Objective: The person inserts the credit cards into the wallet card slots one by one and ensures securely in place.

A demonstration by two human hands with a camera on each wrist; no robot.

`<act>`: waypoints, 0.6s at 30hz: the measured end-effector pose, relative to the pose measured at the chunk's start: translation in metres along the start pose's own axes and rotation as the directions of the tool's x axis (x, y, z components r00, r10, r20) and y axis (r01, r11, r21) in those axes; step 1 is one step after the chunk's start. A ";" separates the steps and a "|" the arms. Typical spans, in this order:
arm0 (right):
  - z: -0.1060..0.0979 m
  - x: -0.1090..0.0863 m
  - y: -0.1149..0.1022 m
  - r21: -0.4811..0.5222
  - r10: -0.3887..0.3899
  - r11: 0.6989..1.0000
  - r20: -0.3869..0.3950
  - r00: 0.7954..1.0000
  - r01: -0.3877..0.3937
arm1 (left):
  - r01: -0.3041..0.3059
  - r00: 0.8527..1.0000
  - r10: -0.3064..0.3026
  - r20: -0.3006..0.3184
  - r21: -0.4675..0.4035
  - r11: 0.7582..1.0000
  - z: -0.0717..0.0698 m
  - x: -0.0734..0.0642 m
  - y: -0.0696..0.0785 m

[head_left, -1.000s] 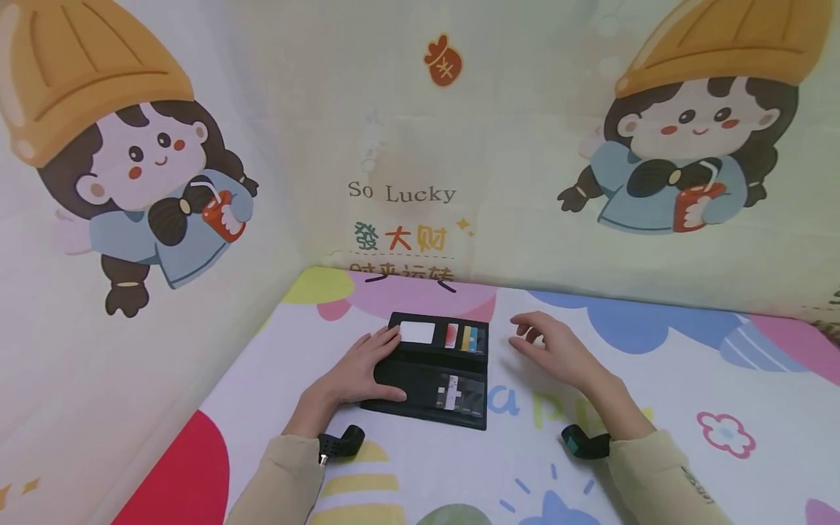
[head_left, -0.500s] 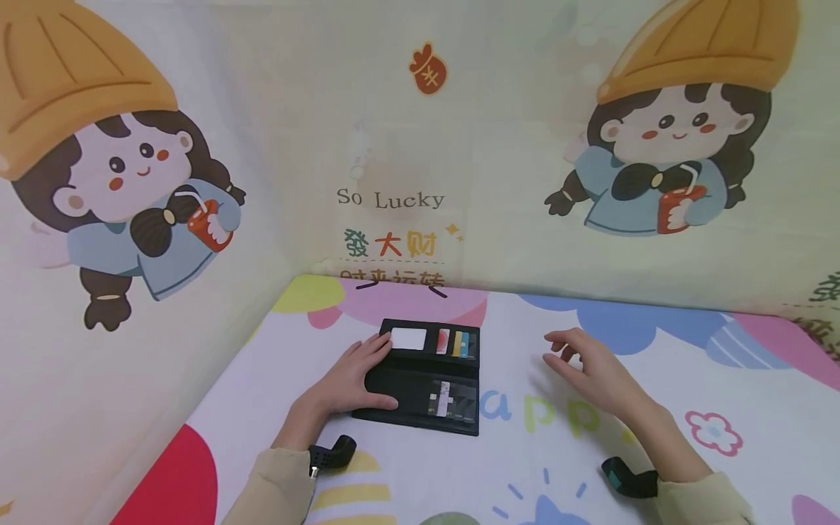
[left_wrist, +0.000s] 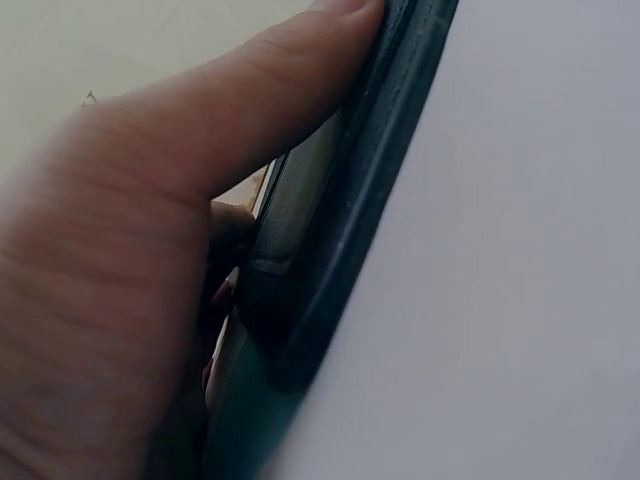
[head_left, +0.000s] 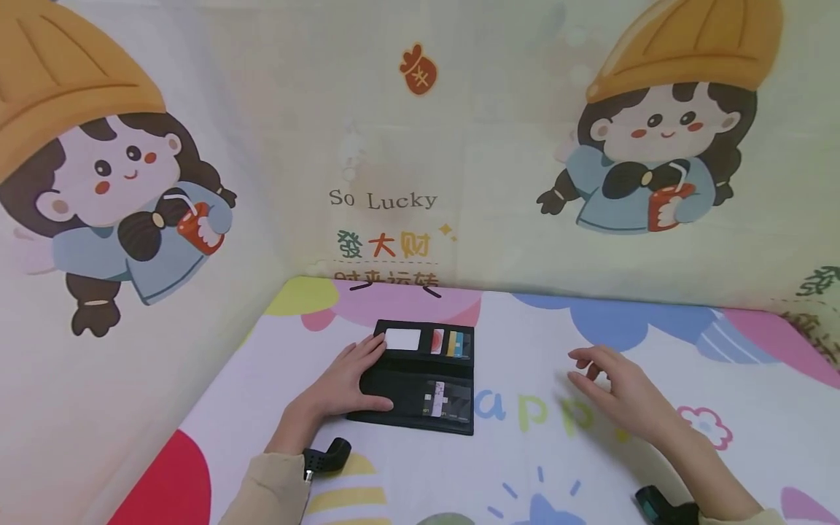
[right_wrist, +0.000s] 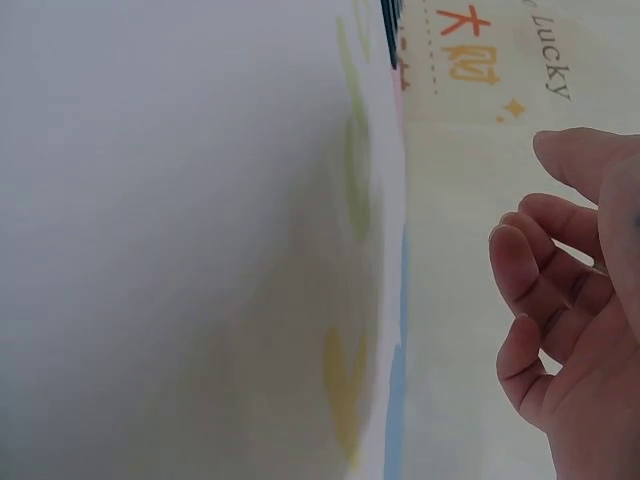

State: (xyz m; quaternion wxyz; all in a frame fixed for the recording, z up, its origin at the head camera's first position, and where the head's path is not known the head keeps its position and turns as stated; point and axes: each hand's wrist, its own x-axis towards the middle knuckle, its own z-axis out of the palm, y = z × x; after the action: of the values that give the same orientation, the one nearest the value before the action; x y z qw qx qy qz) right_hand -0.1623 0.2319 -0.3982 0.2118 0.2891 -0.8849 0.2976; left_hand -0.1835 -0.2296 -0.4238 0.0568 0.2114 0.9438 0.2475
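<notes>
A black wallet (head_left: 407,368) lies unfolded on the table, its two panels spread flat. Its far panel shows a white card (head_left: 402,339) and colourful cards (head_left: 457,343) in slots; the near panel has a clear window with a dark card (head_left: 448,401). My left hand (head_left: 344,379) rests on the wallet's left side, fingers on the far panel and thumb on the near one. In the left wrist view the thumb (left_wrist: 270,85) lies along the wallet's edge (left_wrist: 350,215). Well right of the wallet, my right hand (head_left: 620,386) hovers over the table with loosely bent fingers, holding nothing.
The table (head_left: 420,467) has a white cover printed with coloured shapes and letters. A cloth backdrop (head_left: 499,182) with cartoon figures rises behind it and along the left side. Black wrist cameras (head_left: 328,456) sit on both wrists.
My right hand has moved away from the wallet, to the right and nearer to me. The left hand stays on the wallet, while the whole head view has shifted slightly.
</notes>
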 end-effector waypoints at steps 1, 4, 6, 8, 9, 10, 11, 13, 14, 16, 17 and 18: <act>-0.002 -0.002 0.001 -0.008 -0.003 1.000 -0.004 1.000 0.003 | 0.000 1.000 0.000 0.000 -0.003 1.000 0.000 0.000 0.001; -0.008 -0.007 0.002 -0.027 -0.004 1.000 -0.014 1.000 0.004 | 0.005 1.000 -0.005 0.000 -0.014 1.000 -0.002 -0.001 0.002; -0.011 -0.010 0.003 -0.033 -0.004 0.999 -0.017 1.000 0.003 | 0.019 1.000 -0.019 0.003 -0.015 1.000 -0.003 -0.002 0.003; -0.014 -0.014 0.002 -0.037 -0.003 0.999 -0.021 1.000 0.002 | 0.037 0.999 -0.037 0.005 -0.016 0.999 -0.004 -0.004 0.003; -0.015 -0.016 0.002 -0.036 0.000 0.999 -0.021 1.000 -0.001 | 0.049 0.999 -0.049 0.006 -0.018 0.999 -0.005 -0.004 0.003; -0.017 -0.017 0.002 -0.036 0.005 0.999 -0.022 1.000 -0.005 | 0.057 0.998 -0.057 0.002 -0.022 0.998 -0.006 -0.005 0.003; -0.018 -0.018 0.002 -0.038 0.010 0.999 -0.024 1.000 -0.011 | 0.068 0.998 -0.068 0.003 -0.026 0.997 -0.007 -0.006 0.003; -0.021 -0.021 0.003 -0.045 0.023 0.999 -0.031 0.999 -0.025 | 0.080 0.997 -0.080 -0.001 -0.036 0.996 -0.009 -0.008 0.004; -0.022 -0.022 0.003 -0.047 0.029 0.998 -0.037 0.999 -0.030 | 0.082 0.997 -0.082 -0.006 -0.040 0.996 -0.010 -0.008 0.004; -0.023 -0.024 0.004 -0.055 0.038 0.998 -0.048 0.998 -0.041 | 0.071 0.997 -0.072 -0.023 -0.040 0.997 -0.012 -0.010 0.005; -0.024 -0.025 0.004 -0.058 0.041 0.997 -0.053 0.998 -0.044 | 0.069 0.997 -0.070 -0.034 -0.032 0.997 -0.013 -0.011 0.006; -0.025 -0.026 0.004 -0.064 0.047 0.997 -0.057 0.997 -0.051 | 0.064 0.996 -0.065 -0.053 -0.021 0.998 -0.014 -0.013 0.006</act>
State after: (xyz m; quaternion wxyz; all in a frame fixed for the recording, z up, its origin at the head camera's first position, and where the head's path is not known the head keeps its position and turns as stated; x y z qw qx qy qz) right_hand -0.1407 0.2607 -0.3954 0.2382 0.2518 -0.8947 0.2817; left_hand -0.1728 -0.2366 -0.4083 0.0416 0.1734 0.9489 0.2602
